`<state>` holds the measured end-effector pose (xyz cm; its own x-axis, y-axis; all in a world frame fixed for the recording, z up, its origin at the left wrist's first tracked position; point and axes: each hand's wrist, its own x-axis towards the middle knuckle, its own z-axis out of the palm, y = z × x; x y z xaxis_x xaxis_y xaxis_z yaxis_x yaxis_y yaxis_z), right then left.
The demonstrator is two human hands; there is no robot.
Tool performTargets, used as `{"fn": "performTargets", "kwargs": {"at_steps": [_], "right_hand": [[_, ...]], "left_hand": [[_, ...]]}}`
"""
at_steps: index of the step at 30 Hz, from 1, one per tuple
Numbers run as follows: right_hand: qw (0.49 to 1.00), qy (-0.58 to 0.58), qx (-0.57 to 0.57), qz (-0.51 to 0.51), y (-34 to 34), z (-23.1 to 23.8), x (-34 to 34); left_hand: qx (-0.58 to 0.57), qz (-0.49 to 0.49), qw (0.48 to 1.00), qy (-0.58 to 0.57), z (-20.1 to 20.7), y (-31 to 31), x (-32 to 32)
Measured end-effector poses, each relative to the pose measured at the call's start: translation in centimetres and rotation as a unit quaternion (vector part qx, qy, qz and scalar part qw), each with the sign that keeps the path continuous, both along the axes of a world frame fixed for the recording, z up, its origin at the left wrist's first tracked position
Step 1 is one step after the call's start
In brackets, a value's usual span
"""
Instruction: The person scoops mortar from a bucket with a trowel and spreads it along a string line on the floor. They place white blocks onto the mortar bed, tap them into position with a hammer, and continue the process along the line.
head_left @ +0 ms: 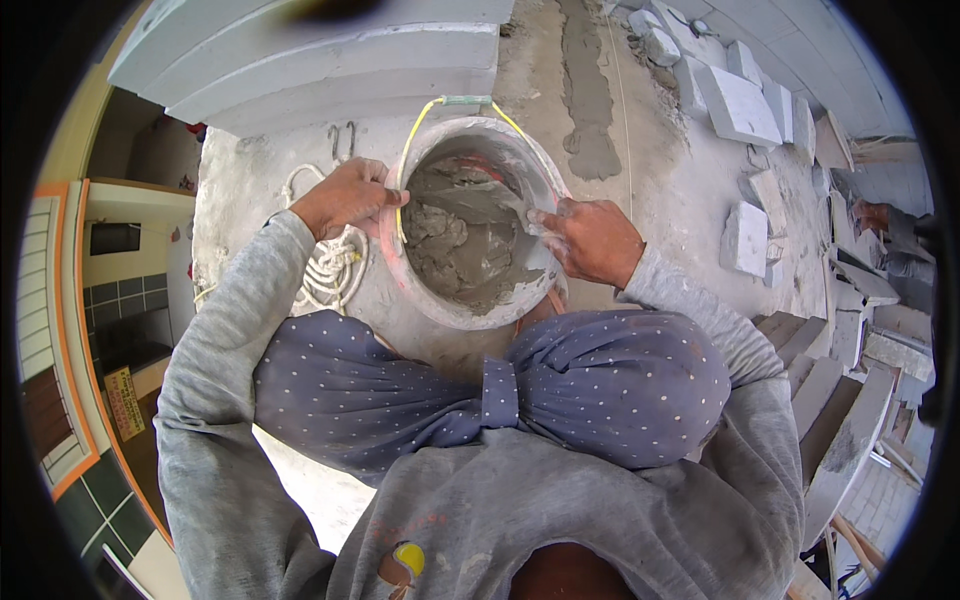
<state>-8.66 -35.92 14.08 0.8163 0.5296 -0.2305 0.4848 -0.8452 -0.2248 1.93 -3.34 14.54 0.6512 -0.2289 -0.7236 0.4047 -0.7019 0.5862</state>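
Between my knees stands a round bucket, its pale walls smeared with mortar and some red showing. Wet grey mortar lies lumpy inside it. My left hand pinches the bucket's left rim, beside the yellow bail handle, which has a green grip at the far side. My right hand is closed at the right rim, thumb toward the inside. From it a mortar-caked flat blade, seemingly a trowel, reaches into the bucket; its handle is hidden in the fist.
Coiled white rope and a metal hook lie left of the bucket. Large pale blocks are stacked at far left. A mortar strip runs beside a taut string. Broken blocks and stacked slabs lie right. Another person's hand shows at far right.
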Motion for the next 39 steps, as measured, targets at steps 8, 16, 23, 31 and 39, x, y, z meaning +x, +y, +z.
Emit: {"fn": "performTargets", "kwargs": {"at_steps": [8, 16, 23, 31, 39], "right_hand": [[0.997, 0.050, 0.011, 0.054, -1.5, 0.7, -2.2], [0.964, 0.197, 0.177, 0.007, -1.7, -0.1, -2.0], [0.853, 0.365, 0.339, -0.154, -7.9, 0.4, -2.1], [0.706, 0.131, 0.541, -0.439, -14.0, 1.4, -8.5], [0.756, -0.097, 0.333, -0.555, -17.8, -8.2, -9.3]], "left_hand": [[-0.089, 0.112, 0.988, 0.056, -1.8, 0.5, -0.5], [-0.059, 0.117, 0.991, -0.005, -2.2, 0.8, -0.9], [-0.092, 0.101, 0.990, 0.036, -4.3, 2.6, 0.0], [-0.044, 0.124, 0.990, 0.052, -5.1, 3.6, -0.2], [-0.034, 0.109, 0.989, 0.091, -5.3, 3.6, 0.3]]}}
